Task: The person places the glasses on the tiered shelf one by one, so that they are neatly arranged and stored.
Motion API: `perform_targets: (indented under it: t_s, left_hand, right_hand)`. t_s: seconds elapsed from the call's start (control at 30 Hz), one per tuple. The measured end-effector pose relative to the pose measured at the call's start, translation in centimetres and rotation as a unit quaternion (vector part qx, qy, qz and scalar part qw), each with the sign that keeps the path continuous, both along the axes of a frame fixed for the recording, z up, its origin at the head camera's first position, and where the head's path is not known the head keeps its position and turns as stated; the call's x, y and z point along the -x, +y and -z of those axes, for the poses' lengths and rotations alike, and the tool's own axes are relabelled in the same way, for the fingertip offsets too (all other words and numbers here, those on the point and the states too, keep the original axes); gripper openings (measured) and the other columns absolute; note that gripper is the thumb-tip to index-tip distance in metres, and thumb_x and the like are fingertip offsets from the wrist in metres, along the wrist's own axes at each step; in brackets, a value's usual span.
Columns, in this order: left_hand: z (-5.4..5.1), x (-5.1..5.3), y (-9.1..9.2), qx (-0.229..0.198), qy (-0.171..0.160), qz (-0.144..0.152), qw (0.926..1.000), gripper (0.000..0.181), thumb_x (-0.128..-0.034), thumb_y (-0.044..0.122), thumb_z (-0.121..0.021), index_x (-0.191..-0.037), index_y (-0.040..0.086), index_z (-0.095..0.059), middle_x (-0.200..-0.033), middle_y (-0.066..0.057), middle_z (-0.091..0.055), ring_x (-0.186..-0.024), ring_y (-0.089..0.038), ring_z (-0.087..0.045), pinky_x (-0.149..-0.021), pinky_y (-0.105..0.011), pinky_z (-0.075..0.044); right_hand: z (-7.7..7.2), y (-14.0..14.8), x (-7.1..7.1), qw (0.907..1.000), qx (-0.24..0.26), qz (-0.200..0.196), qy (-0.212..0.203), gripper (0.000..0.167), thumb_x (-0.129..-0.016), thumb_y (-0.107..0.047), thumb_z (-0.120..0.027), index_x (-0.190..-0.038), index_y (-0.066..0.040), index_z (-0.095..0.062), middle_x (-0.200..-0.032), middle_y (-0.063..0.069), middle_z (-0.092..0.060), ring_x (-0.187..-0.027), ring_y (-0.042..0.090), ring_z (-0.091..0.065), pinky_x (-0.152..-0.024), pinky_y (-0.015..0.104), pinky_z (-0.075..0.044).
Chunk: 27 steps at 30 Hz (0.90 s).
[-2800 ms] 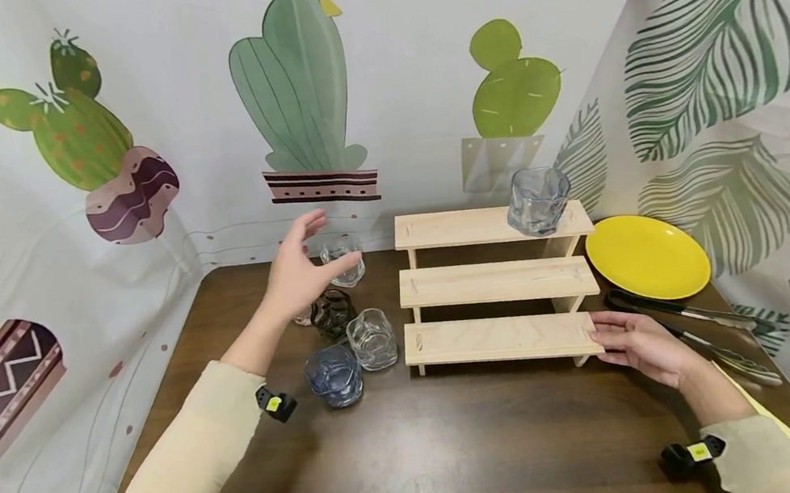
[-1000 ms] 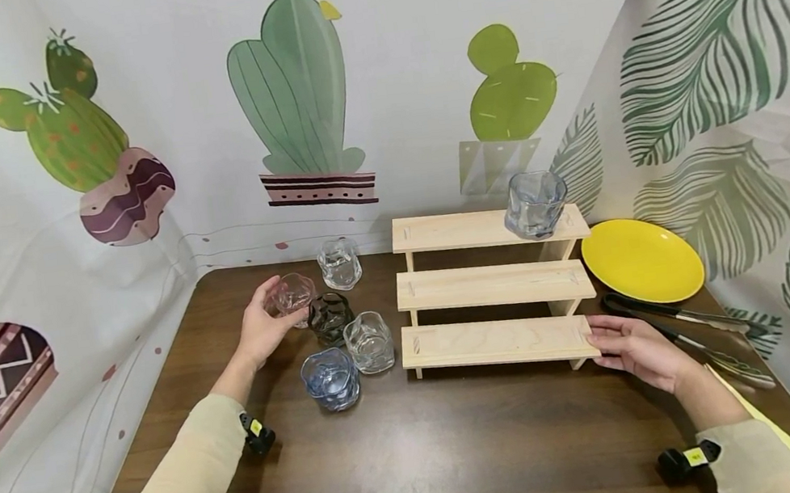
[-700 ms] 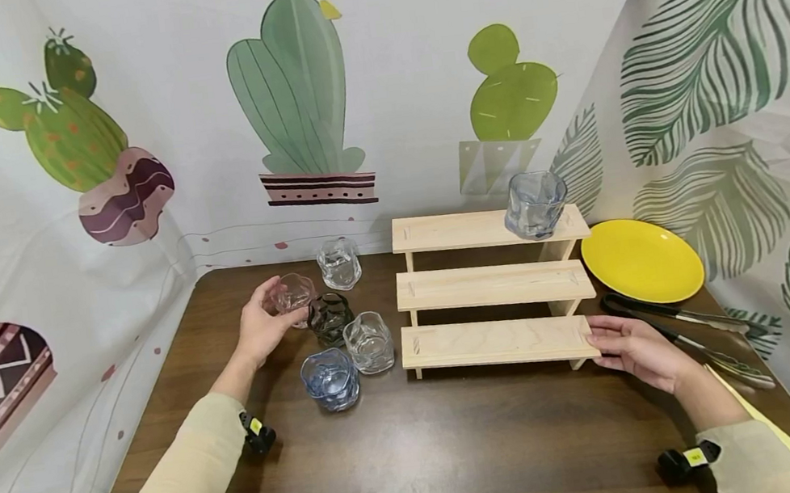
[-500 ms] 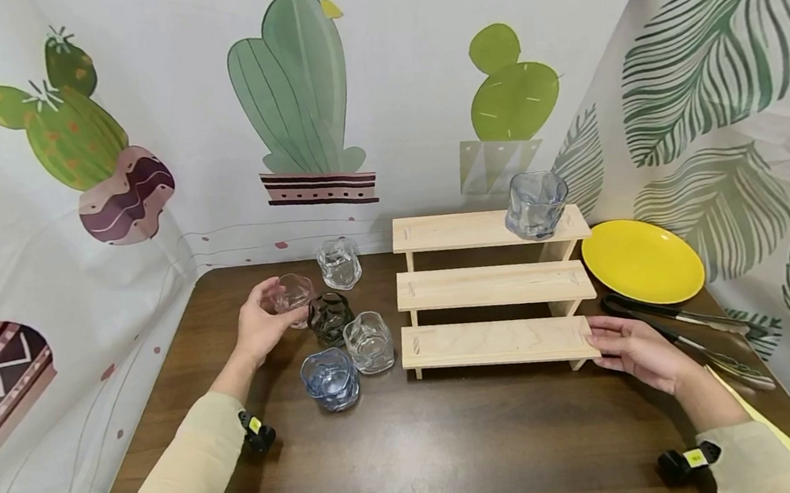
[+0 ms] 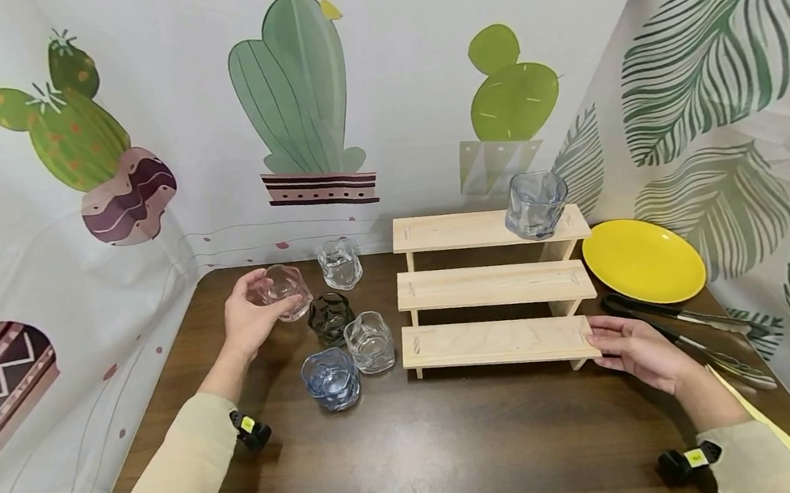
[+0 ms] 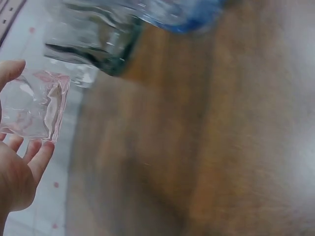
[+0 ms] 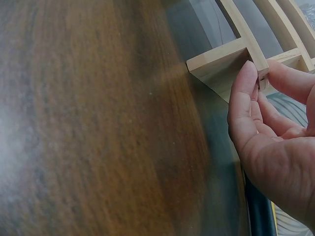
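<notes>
My left hand (image 5: 248, 316) grips a pink-tinted clear glass (image 5: 288, 293) between thumb and fingers at the table's back left. In the left wrist view the pink glass (image 6: 30, 110) appears tilted, held clear of the wood. Close by stand a dark smoky glass (image 5: 331, 319), a clear glass (image 5: 369, 344), a blue glass (image 5: 331, 380) and another clear glass (image 5: 341, 264) farther back. My right hand (image 5: 644, 352) pinches the right end of the lowest board of a three-step wooden shelf (image 5: 494, 284); the right wrist view shows thumb and fingers on that board end (image 7: 258, 59).
A pale blue glass (image 5: 537, 206) sits on the shelf's top step, towards the right. Right of the shelf lie a yellow plate (image 5: 644, 260), black-handled tongs (image 5: 676, 312) and a pale yellow utensil (image 5: 774, 427). Printed cloth hangs behind the brown table (image 5: 391, 466).
My left hand moved from near the back clear glass down to the pink glass, took hold of it, and has now raised it slightly. My right hand stays on the shelf.
</notes>
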<state>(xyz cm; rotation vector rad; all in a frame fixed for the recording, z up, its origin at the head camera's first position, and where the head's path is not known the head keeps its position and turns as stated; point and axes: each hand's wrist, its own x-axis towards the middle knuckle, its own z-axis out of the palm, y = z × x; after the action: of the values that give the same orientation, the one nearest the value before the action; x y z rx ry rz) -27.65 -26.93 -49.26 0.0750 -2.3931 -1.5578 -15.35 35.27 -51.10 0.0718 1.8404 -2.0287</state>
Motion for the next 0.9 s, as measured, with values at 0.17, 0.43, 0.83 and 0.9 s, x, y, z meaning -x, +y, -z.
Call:
perform_targets:
  t_s: [0.17, 0.43, 0.83, 0.9]
  left_hand:
    - [-2.4, -0.2, 0.2, -0.003, 0.006, -0.004, 1.0, 0.08, -0.0765, 0.025, -0.095, -0.143, 0.009, -0.055, -0.125, -0.015, -0.065, -0.104, -0.018, -0.055, -0.084, -0.023, -0.046]
    - [-6.7, -0.5, 2.0, 0.027, 0.018, 0.02, 0.9993, 0.086, -0.0733, 0.035, -0.097, -0.145, 0.012, -0.054, -0.124, -0.006, -0.066, -0.101, -0.018, -0.055, -0.076, -0.027, -0.047]
    - [-12.4, -0.4, 8.4, 0.026, 0.073, 0.114, 0.9905, 0.083, -0.0694, 0.027, -0.1, -0.14, 0.013, -0.058, -0.123, -0.007, -0.068, -0.107, -0.026, -0.061, -0.09, -0.042, -0.051]
    - [-12.9, -0.2, 9.5, 0.025, 0.075, 0.13, 0.9884, 0.084, -0.0692, 0.027, -0.1, -0.14, 0.012, -0.058, -0.124, -0.007, -0.066, -0.108, -0.026, -0.06, -0.09, -0.042, -0.051]
  right_hand:
    - [0.0, 0.0, 0.0, 1.0, -0.002, -0.002, 0.0, 0.039, -0.104, -0.003, -0.06, -0.14, 0.002, -0.046, -0.114, 0.0, -0.069, -0.098, 0.015, -0.069, -0.082, 0.031, -0.06]
    - [0.1, 0.1, 0.0, 1.0, 0.006, -0.008, 0.003, 0.033, -0.104, -0.002, -0.058, -0.136, -0.002, -0.05, -0.113, 0.001, -0.068, -0.098, 0.015, -0.069, -0.082, 0.031, -0.06]
    - [0.0, 0.1, 0.1, 1.0, 0.002, -0.008, -0.001, 0.038, -0.105, -0.003, -0.059, -0.14, 0.002, -0.046, -0.114, 0.001, -0.069, -0.098, 0.015, -0.069, -0.082, 0.031, -0.06]
    - [0.0, 0.1, 0.1, 1.0, 0.003, -0.007, -0.001, 0.04, -0.105, -0.003, -0.059, -0.142, 0.004, -0.044, -0.114, 0.001, -0.069, -0.098, 0.015, -0.069, -0.082, 0.031, -0.06]
